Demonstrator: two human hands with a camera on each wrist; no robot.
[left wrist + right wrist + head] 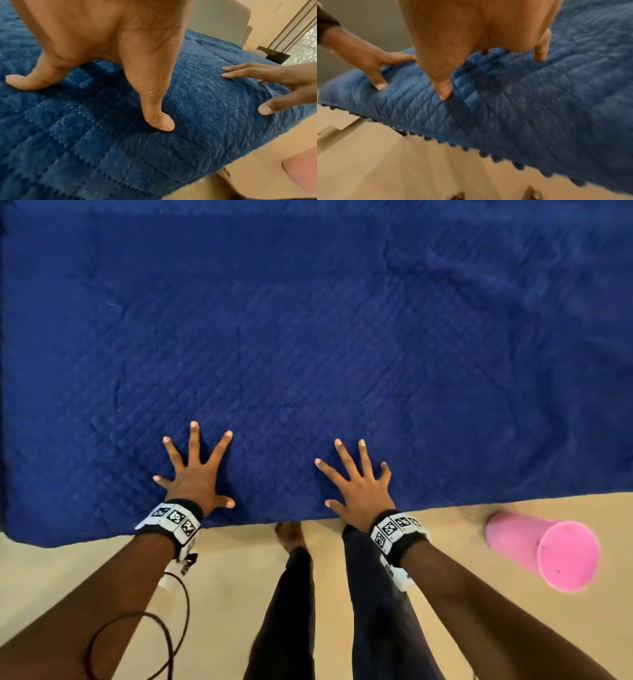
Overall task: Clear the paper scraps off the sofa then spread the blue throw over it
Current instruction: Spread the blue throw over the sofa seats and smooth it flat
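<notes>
My fingers (193,440) are pressing into deep blue throw (308,337), quilted in a diamond grid; black-and-white checkered wrist tags (173,517) are showing, pink bin (548,553) sitting on beige floor (222,577).

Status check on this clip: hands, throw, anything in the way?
Left hand and right hand both flat, fingers splayed, pressing the blue throw. Throw spread wide, light creases at right. No paper scraps in view. Pink bin on the floor, apart from the throw.
</notes>
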